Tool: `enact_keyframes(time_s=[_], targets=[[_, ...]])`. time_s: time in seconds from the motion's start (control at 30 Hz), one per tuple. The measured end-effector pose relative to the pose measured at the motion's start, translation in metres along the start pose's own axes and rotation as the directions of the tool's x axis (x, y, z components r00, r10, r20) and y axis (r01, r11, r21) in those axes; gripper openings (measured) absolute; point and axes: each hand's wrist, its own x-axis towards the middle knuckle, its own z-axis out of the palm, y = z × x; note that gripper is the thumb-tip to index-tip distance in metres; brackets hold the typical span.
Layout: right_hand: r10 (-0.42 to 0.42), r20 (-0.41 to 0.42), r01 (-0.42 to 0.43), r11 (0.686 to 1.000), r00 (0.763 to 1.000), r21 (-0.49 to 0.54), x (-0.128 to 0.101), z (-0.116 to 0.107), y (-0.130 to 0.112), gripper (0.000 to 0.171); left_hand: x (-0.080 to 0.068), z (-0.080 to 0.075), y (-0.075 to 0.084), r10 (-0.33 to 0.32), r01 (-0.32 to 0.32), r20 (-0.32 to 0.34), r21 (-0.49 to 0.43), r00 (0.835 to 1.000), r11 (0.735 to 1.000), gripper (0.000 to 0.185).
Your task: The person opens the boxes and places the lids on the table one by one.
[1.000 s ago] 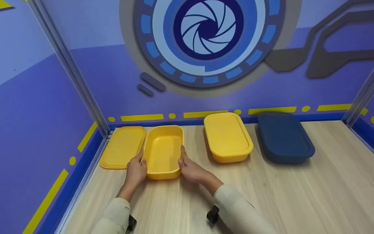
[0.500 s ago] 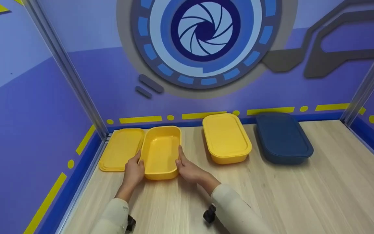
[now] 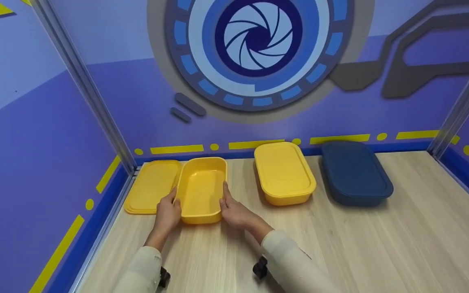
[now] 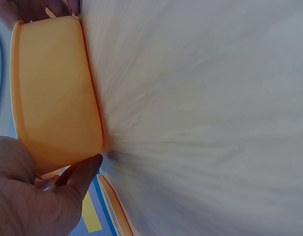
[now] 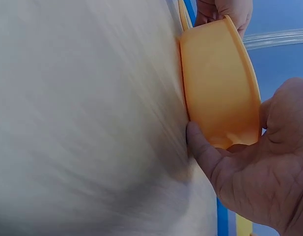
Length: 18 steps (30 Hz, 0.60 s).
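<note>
A lidless yellow food container (image 3: 201, 218) stands upright on the table, its inside bare. My left hand (image 3: 167, 212) holds its left side and my right hand (image 3: 237, 212) its right side, both close to the front corners. In the left wrist view, the container wall (image 4: 55, 93) meets the tabletop, with the left hand (image 4: 41, 201) gripping one end. The right wrist view has the right hand (image 5: 269, 182) around the opposite side, a finger low by the base. Just left of the container, a yellow lid (image 3: 153, 187) lies flat, partly hidden by the left hand.
Further right stand a lidded yellow container (image 3: 285, 171) and a lidded dark blue container (image 3: 356, 173). Behind them rises a purple printed wall (image 3: 136, 101). A metal post (image 3: 92, 97) marks the left corner of the wooden table (image 3: 360, 252).
Both hands keep their hold on the yellow container, which has hardly moved against the lid. The whole view has shifted slightly. The other containers stay put.
</note>
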Motion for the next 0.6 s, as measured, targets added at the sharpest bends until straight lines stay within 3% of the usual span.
enact_keyframes(time_s=[0.6], targets=[[-0.019,-0.005,0.019,1.000,1.000,0.020,0.017,0.001,-0.005,0.068,0.016,-0.006,-0.004,0.019,-0.019,-0.002,0.032,1.000,0.999,0.054]])
